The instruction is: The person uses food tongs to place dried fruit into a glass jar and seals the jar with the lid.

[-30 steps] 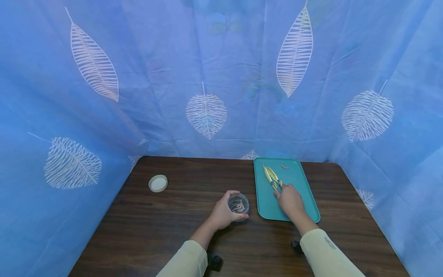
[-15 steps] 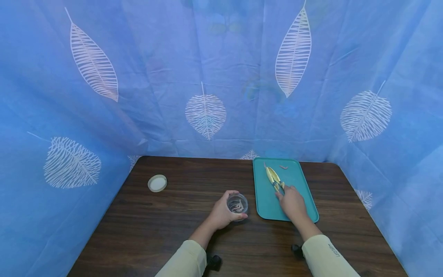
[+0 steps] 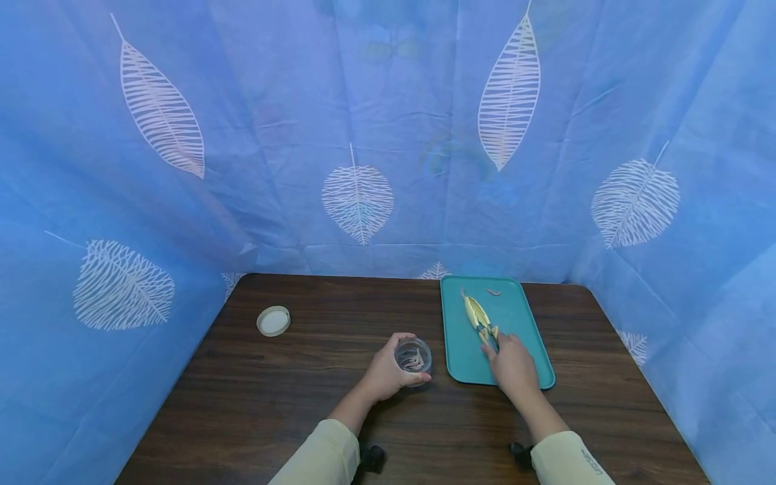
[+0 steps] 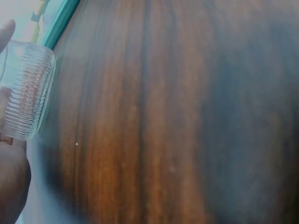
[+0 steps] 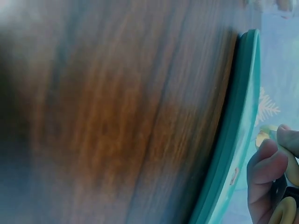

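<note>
So, a blue curtain [image 3: 418, 209] with white leaf prints [image 3: 358, 197] fills the upper frame, above your brown desk [image 3: 333, 303]. Right of centre lies a teal tray [image 3: 465, 362], where your right hand [image 3: 513, 365] grips yellow tongs [image 3: 475, 314]. Your left hand [image 3: 383, 370], near centre, curls round a clear jar [image 4: 30, 91]; a pale lid [image 3: 273, 321] lies at middle left. The step looks like taking up the pink strand [image 3: 463, 293] at the tongs' tips; I cannot tell whether they pinch it. The next move probably calls for a steady squeeze. Another pink piece [image 3: 494, 292] lies near the tray's top edge, pale strands [image 3: 415, 364] inside the jar
</note>
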Demonstrator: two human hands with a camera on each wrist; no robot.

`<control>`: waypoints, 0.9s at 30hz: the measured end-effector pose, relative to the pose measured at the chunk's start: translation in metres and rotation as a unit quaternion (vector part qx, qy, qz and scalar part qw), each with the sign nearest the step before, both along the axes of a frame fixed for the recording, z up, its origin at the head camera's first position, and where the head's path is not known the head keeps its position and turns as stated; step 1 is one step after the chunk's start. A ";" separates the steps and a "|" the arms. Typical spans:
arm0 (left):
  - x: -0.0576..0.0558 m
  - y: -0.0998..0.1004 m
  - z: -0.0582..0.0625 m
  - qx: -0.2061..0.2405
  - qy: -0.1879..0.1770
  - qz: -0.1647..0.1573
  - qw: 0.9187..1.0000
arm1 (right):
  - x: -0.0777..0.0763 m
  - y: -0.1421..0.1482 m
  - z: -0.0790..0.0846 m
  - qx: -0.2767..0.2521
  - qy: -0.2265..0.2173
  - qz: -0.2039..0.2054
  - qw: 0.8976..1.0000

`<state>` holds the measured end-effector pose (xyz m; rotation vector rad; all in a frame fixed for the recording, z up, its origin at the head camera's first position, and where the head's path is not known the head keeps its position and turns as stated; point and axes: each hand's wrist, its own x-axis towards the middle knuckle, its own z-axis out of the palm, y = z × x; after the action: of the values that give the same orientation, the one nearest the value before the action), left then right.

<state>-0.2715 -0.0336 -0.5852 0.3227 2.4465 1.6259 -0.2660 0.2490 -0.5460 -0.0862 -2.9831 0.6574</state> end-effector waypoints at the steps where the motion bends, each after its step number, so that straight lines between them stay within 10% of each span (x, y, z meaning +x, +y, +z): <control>1: 0.000 0.000 0.000 -0.001 -0.001 0.000 1.000 | 0.002 -0.001 0.000 -0.004 -0.001 -0.001 1.000; 27: -0.002 0.001 -0.001 -0.003 0.009 0.001 1.000 | 0.070 -0.035 0.023 -0.038 0.042 0.042 0.998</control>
<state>-0.2730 -0.0327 -0.5860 0.3345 2.4657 1.6221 -0.1958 0.2135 -0.5232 0.0611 -2.8947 0.7627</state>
